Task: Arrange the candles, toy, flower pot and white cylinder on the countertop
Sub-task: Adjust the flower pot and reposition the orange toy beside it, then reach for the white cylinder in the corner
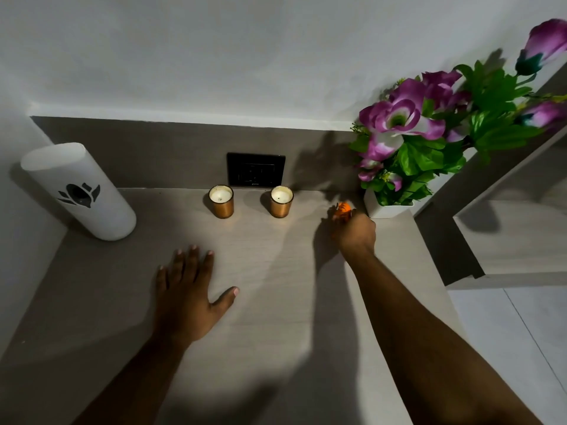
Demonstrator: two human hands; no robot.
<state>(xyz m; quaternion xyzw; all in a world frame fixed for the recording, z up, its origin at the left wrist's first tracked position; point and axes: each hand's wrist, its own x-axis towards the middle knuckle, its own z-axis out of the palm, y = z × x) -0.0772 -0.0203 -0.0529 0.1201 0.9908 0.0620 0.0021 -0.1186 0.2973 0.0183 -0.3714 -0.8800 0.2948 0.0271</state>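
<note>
The right hand (pixel 357 233) is closed around a small orange toy (pixel 343 211) with dark stripes, its fingers curled over the lower part so only the top shows. The toy is held low over the far right of the countertop (pixel 276 302), just beside the flower pot (pixel 379 208); whether it touches the surface cannot be told.

The pot is white and square-sided, standing in the back right corner. It holds artificial purple and white flowers (pixel 399 118) with green leaves that spread up and to the right, over the pot's rim.

To the left of the toy, two candles stand upright near the back wall, apart from each other. Each is a copper-coloured glass filled with pale wax and an unlit wick: the left candle (pixel 221 201) and the right candle (pixel 281 201). A black socket plate (pixel 256 169) is set in the backsplash behind and between them; small print on it cannot be read.

The white cylinder (pixel 79 191) stands at the far left, near the side wall, bearing a black lotus-shaped cutout and no legible writing.

The left hand (pixel 187 289) lies flat on the countertop, palm down, fingers together and thumb spread out, holding nothing.

The middle and near part of the countertop is bare. Its right edge drops to a pale tiled floor (pixel 521 332).
</note>
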